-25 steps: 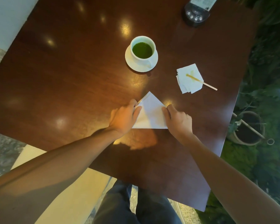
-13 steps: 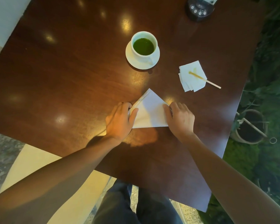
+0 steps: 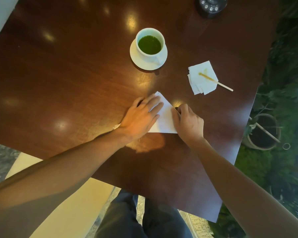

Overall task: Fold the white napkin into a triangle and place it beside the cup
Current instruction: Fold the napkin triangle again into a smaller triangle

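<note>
The white napkin (image 3: 165,117) lies folded as a triangle on the dark wooden table (image 3: 76,79), its tip pointing away from me. My left hand (image 3: 141,117) lies flat on its left half with the fingers spread. My right hand (image 3: 187,121) presses its right edge with curled fingers. A white cup (image 3: 150,45) of green drink stands on a white saucer (image 3: 136,57) beyond the napkin, a hand's length away.
A stack of small white napkins (image 3: 202,78) with a wooden stirrer (image 3: 217,82) on it lies right of the cup. A dark device (image 3: 210,6) sits at the far edge. The table's right edge borders plants and a pot (image 3: 263,131).
My left hand has slid up and over the napkin's left side, with the fingers flattened and spread. My right hand has stayed at the right edge. The camera has shifted slightly.
</note>
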